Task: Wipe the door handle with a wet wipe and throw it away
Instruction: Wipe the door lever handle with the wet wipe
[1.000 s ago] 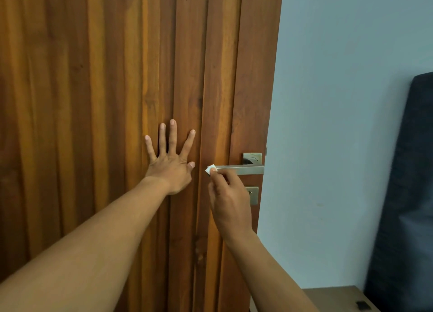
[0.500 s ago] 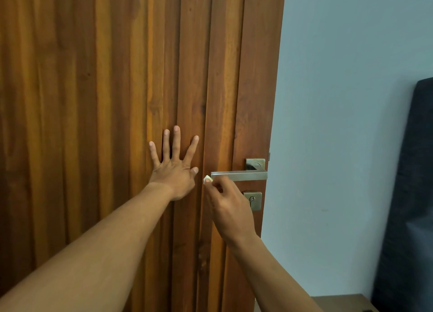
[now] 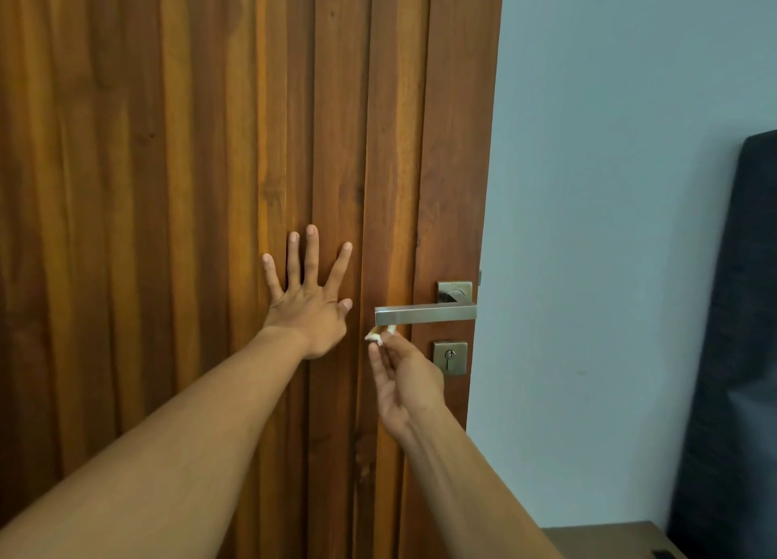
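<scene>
Handle point(image 3: 424, 315): flat metal lever on the door point(image 3: 189, 180), long axis level, free end pointing away from the lock plate point(image 3: 450, 357) below it.
Wipe point(image 3: 375, 336): small white wad just under the handle's free end, seemingly touching its underside; contact is hard to confirm.
Right hand point(image 3: 405, 384): below the handle, fingers point(image 3: 393, 344) pinched together on the wipe; the nearer hand.
Left hand point(image 3: 309, 306): beside the handle's free end, flat on the door, fingers spread apart, holding nothing.
Next move: likely a stroke along the underside, following the long axis toward the lock-plate side.
</scene>
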Action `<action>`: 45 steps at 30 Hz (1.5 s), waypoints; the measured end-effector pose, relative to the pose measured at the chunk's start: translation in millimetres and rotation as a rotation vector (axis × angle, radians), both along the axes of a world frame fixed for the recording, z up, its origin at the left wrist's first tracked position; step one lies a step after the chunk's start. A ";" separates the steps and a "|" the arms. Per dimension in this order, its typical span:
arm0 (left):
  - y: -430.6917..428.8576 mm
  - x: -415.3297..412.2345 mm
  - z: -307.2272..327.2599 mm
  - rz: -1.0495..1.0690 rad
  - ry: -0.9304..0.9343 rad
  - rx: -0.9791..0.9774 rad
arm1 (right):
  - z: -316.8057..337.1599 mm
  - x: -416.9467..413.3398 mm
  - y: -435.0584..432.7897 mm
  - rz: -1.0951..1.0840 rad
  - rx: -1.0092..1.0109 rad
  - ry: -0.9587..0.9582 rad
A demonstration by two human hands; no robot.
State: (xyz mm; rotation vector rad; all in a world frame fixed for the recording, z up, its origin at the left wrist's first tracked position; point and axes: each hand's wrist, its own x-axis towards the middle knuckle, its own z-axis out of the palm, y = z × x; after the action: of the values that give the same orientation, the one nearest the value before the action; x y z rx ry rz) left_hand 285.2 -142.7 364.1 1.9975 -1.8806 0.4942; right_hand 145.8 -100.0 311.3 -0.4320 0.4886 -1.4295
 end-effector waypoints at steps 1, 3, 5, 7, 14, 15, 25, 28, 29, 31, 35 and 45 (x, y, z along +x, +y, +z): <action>-0.3 -0.4 0.3 0.001 0.002 0.000 | 3.3 0.1 1.2 0.043 -0.003 -0.063; 0.5 -0.5 1.3 0.004 0.000 0.004 | 9.0 0.6 2.0 0.119 -0.007 -0.149; 1.9 -1.3 2.1 0.005 0.001 0.009 | 12.7 -1.0 1.6 0.156 -0.003 -0.204; 3.2 -2.2 2.8 0.004 0.005 0.014 | 14.5 -4.5 0.9 0.162 0.009 -0.238; 7.1 -2.0 3.9 0.006 0.000 0.027 | 15.0 -28.2 -0.8 0.076 0.020 -0.267; 7.1 -2.0 4.3 0.004 0.003 0.029 | 15.5 -32.3 -1.6 0.050 0.020 -0.265; 7.9 -4.0 5.5 -0.001 0.009 0.033 | 18.3 -60.1 -2.4 -0.361 0.068 -0.039; 9.0 -3.7 5.5 0.003 0.007 0.034 | 17.4 -64.8 -5.0 -0.497 0.037 0.086; 9.3 -4.0 5.7 0.002 0.008 0.034 | 16.3 -67.3 -6.1 -0.540 0.010 0.134; 9.4 -4.3 5.5 0.004 0.003 0.030 | 13.9 -72.1 -8.2 -0.635 -0.074 0.256; 8.8 -4.8 6.1 0.008 -0.002 0.032 | 10.8 -89.9 -19.3 -0.750 -0.295 0.716; 6.9 -6.8 5.1 0.022 0.008 0.022 | 29.2 -134.4 -58.9 -0.380 -0.490 0.988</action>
State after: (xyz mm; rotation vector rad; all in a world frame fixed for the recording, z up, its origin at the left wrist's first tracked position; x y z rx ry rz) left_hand 278.5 -135.9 369.2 2.0334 -1.8692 0.4723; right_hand 11.5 -158.9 340.5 -1.5364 1.0465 -1.6346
